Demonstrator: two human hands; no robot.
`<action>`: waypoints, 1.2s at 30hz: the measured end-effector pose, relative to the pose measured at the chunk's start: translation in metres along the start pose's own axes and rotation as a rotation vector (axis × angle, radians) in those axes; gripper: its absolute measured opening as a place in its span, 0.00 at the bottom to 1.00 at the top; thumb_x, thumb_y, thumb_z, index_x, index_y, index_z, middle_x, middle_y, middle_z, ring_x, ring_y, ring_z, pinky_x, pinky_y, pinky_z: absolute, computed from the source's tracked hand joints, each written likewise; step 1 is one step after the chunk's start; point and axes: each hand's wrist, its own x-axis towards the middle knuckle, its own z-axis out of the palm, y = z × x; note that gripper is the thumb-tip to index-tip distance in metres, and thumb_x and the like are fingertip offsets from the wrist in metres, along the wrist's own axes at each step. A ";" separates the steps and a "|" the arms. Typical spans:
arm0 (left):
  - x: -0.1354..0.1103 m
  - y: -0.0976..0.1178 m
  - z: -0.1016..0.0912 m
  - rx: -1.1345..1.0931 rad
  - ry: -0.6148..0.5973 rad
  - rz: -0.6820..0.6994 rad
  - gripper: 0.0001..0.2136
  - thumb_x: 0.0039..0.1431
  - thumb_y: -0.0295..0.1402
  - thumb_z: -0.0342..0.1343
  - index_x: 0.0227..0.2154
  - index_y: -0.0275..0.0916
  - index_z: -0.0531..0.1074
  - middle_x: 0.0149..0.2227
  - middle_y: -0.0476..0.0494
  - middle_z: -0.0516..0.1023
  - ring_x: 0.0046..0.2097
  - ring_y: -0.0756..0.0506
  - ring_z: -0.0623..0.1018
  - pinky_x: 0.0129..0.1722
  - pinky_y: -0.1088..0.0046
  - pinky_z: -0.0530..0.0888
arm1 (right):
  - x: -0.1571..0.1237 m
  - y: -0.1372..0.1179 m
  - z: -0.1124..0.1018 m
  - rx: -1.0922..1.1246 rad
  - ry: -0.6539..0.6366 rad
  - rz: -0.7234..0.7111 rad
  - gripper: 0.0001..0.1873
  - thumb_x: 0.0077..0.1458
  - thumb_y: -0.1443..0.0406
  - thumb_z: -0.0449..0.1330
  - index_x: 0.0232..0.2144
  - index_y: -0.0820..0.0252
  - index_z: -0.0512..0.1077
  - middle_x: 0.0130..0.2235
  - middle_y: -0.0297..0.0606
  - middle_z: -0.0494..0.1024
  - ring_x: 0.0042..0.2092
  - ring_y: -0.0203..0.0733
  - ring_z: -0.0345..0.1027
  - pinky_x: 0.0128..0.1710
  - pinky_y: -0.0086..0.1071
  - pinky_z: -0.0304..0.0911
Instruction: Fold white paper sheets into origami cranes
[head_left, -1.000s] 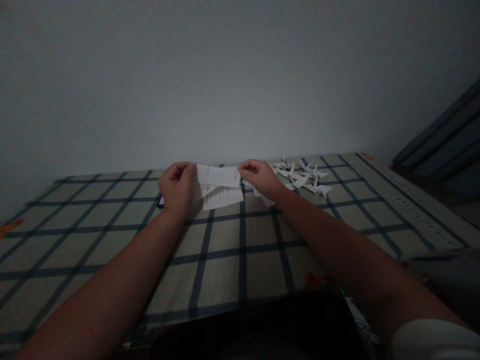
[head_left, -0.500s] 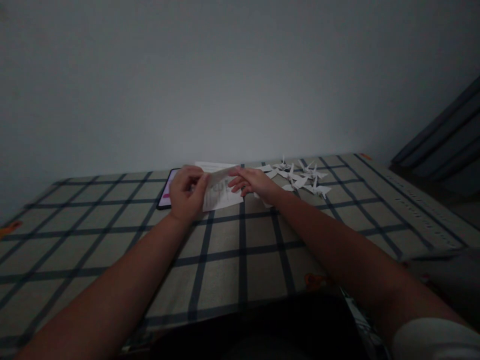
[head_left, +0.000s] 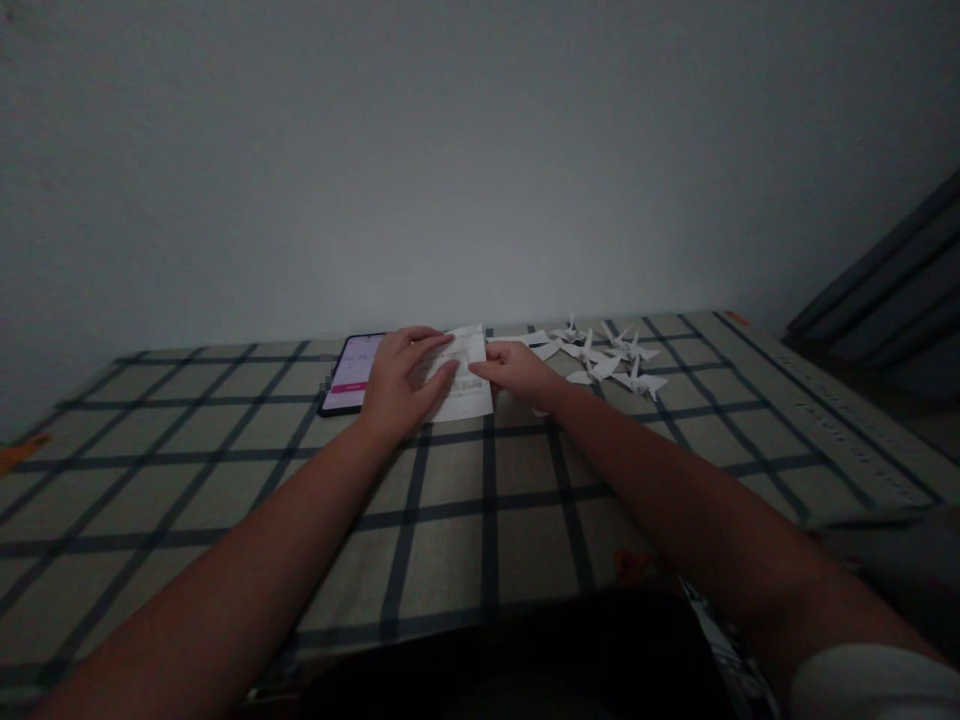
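Observation:
A printed sheet of paper lies on the checked cloth between my hands. My left hand rests on its left part, fingers apart and stretched over the print. At the paper's right edge, my right hand pinches it between thumb and fingers. Just left of my left hand lies a phone with its screen lit, partly covered by that hand. Several folded white paper cranes stand beyond my right hand, close together. Some flat white paper shows behind my right hand.
The checked tablecloth covers the table, which meets a plain wall at the back. A dark striped curtain hangs at the right.
The paper was raised and tilted between both hands; now it lies flatter on the table. My left hand has spread over it, and my right fingers have closed on its right edge.

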 end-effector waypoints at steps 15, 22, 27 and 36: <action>0.005 0.009 0.007 -0.855 -0.100 -0.854 0.21 0.39 0.46 0.72 0.33 0.37 0.78 0.29 0.46 0.79 0.27 0.46 0.76 0.29 0.70 0.72 | -0.001 -0.014 0.001 0.481 0.064 0.090 0.22 0.61 0.45 0.57 0.35 0.58 0.68 0.34 0.38 0.77 0.30 0.35 0.72 0.27 0.27 0.67; -0.002 0.000 0.007 -0.496 0.002 -0.698 0.16 0.45 0.43 0.69 0.33 0.38 0.79 0.31 0.45 0.80 0.31 0.45 0.76 0.29 0.72 0.70 | 0.003 -0.011 0.001 0.418 0.126 0.099 0.09 0.60 0.60 0.62 0.40 0.58 0.70 0.42 0.38 0.75 0.38 0.35 0.72 0.30 0.25 0.68; 0.001 0.000 0.007 -0.629 -0.031 -0.734 0.14 0.42 0.40 0.69 0.29 0.39 0.73 0.28 0.49 0.76 0.29 0.47 0.74 0.27 0.73 0.68 | 0.002 -0.012 0.000 0.410 0.119 0.089 0.08 0.55 0.63 0.65 0.32 0.60 0.71 0.35 0.35 0.73 0.35 0.34 0.69 0.33 0.25 0.68; 0.011 0.016 -0.003 -1.026 -0.175 -0.997 0.18 0.41 0.31 0.64 0.38 0.41 0.70 0.31 0.51 0.77 0.28 0.47 0.76 0.26 0.73 0.71 | 0.001 -0.011 -0.002 0.544 0.083 0.079 0.08 0.51 0.66 0.66 0.34 0.60 0.72 0.34 0.32 0.74 0.34 0.33 0.68 0.35 0.27 0.67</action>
